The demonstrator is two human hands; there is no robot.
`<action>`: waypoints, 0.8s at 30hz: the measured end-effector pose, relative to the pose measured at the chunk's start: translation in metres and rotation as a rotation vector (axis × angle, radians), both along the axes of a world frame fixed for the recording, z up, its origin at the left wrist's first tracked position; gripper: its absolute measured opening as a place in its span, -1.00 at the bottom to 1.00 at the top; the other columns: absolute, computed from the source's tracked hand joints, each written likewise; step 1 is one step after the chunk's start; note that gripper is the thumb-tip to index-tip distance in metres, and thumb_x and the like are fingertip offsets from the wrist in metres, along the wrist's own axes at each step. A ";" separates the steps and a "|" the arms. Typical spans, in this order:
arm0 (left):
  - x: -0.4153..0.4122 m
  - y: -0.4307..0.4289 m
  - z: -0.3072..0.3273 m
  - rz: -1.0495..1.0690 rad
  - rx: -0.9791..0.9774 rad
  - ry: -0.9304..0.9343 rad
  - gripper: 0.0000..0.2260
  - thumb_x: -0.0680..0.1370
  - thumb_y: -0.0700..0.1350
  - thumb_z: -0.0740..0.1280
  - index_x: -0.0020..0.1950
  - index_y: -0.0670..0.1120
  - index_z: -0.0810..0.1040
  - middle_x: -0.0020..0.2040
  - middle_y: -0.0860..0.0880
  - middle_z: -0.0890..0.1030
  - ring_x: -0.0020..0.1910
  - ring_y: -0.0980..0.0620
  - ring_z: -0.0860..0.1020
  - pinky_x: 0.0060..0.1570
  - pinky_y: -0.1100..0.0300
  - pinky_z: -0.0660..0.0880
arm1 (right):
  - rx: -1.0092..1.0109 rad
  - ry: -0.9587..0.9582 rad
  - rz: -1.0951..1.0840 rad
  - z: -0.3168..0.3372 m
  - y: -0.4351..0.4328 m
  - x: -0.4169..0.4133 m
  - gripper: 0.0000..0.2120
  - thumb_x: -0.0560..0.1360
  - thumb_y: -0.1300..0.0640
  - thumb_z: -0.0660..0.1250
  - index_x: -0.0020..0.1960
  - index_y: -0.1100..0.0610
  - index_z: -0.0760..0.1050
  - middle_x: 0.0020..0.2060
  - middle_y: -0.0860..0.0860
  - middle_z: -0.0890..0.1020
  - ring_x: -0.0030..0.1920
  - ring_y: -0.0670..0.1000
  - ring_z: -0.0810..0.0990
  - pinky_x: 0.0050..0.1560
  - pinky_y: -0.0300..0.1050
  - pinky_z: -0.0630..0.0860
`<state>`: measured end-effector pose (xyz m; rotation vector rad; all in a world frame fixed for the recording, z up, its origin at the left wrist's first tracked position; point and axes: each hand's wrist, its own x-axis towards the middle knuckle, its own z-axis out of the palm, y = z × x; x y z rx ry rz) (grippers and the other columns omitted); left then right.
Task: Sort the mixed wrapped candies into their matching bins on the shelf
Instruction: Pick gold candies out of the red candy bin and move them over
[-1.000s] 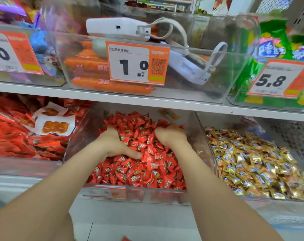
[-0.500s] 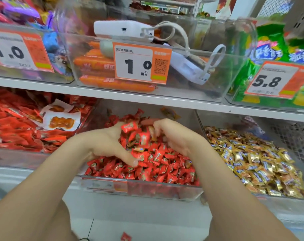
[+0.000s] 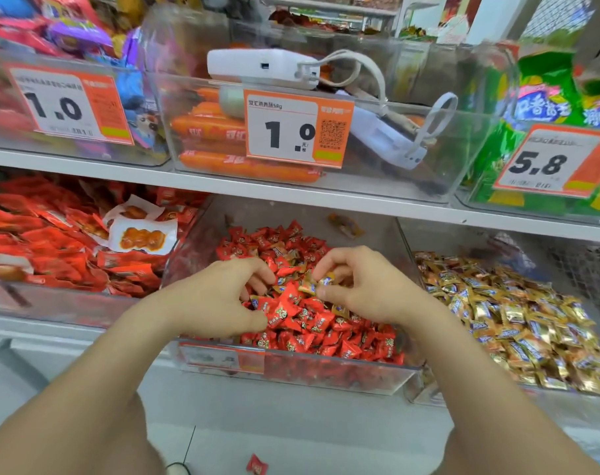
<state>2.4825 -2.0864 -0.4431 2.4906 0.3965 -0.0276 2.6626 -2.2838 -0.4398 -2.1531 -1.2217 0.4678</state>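
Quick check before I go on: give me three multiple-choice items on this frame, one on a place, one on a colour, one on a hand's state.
1. Where do the gold candies lie relative to the red candy bin?
A. to its left
B. to its right
C. on the shelf above

2. What colour is the lone candy on the floor?
A. green
B. gold
C. red

3. What is the right hand doing?
A. lying flat and open
B. pinching a gold candy
C. resting on a price tag

Answers:
1 B, the gold pile fills the next bin on the right hand's side.
2 C, its wrapper is red like the pile in the bin.
3 B, thumb and fingers close on a gold wrapper just above the red candies.
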 end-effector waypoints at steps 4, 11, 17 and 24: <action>0.007 0.005 -0.004 -0.044 0.087 0.021 -0.52 0.49 -0.20 0.45 0.35 0.17 0.53 0.11 0.21 0.59 0.02 0.21 0.58 -0.10 0.42 0.49 | 0.078 0.087 0.004 0.006 0.002 0.001 -0.73 0.58 0.15 0.49 0.21 -0.13 0.61 -0.21 -0.02 0.71 -0.22 -0.02 0.69 -0.14 -0.13 0.63; 0.012 0.006 -0.005 -0.031 0.045 -0.070 -0.62 0.40 -0.06 0.63 0.16 0.16 0.64 -0.14 0.12 0.68 -0.17 0.19 0.63 -0.07 0.17 0.62 | 0.088 0.115 -0.112 0.007 0.001 0.004 -0.87 0.69 0.05 0.32 0.06 0.03 0.64 -0.33 -0.04 0.67 -0.37 -0.04 0.57 -0.24 -0.07 0.53; 0.012 -0.002 0.001 -0.021 0.059 -0.183 -0.72 0.51 -0.17 0.45 0.09 0.20 0.63 -0.10 0.03 0.53 -0.23 0.21 0.50 -0.14 0.25 0.47 | -0.066 -0.162 -0.210 0.005 0.000 0.005 -0.62 0.54 0.34 0.17 0.09 0.06 0.70 -0.29 -0.06 0.64 -0.39 -0.12 0.58 -0.39 -0.36 0.48; 0.014 -0.002 0.003 0.021 0.022 -0.165 -0.67 0.57 -0.33 0.22 -0.18 0.02 0.66 -0.05 -0.03 0.59 -0.28 0.06 0.59 -0.23 0.08 0.59 | -0.415 -0.432 -0.182 -0.017 0.006 0.020 -0.77 0.56 0.20 0.39 0.21 0.12 0.61 0.06 0.16 0.64 0.06 0.23 0.66 0.09 0.11 0.66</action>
